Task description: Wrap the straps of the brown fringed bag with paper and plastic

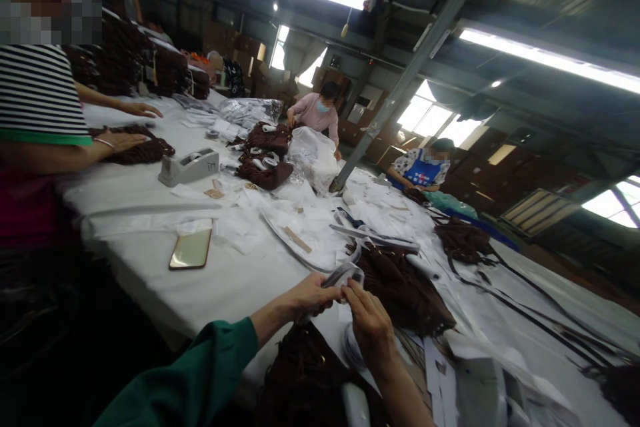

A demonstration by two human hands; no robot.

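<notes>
My left hand (313,295) is closed round a grey strap with a clear, shiny wrap (345,273), which bends up in a loop. Against the same loop my right hand (371,321) presses its thumb and fingertips. Below both hands lies a dark brown bag (307,363) with a small metal ring, close to my body. Just past my right hand rests another brown bag (400,287), with a white wrapped piece on top. A round roll (353,347) sits partly hidden behind my right wrist.
A phone (191,247) and a grey tape dispenser (190,167) stand on the white table (135,233). Paper scraps and straps cover its middle. A co-worker's hands (123,140) are on a brown piece at left; two people work farther back. A slanting post (400,100) rises beyond.
</notes>
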